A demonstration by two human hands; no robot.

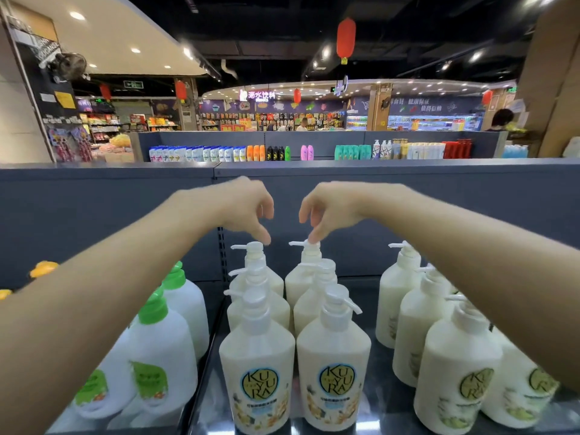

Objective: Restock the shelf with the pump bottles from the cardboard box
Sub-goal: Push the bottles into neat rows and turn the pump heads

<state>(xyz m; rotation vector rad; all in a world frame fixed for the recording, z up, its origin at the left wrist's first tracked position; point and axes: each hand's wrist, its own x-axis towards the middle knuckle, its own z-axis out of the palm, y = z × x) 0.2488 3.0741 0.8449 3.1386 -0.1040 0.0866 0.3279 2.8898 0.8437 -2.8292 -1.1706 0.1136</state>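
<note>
— Grey shelf (361, 290) before us, pump bottles standing in two rows. Do we have hold of any?

— Barely: our left hand (241, 208) and right hand (329, 208) rest fingertips on the rear pump heads (255, 248), unclenched. Smooth, probably heavy; we'd grip necks.

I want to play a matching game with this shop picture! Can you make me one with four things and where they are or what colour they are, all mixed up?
Things:
1. left hand
2. right hand
3. green-capped bottles
4. red lantern

Clues:
A. hangs from the dark ceiling
B. fingertips on the pump of the back bottle in the right middle row
C. stand at the left of the shelf
D. fingertips just above the pump of the back bottle in the left middle row

Pairs: 1-D, 2-B, 3-C, 4-A
</note>
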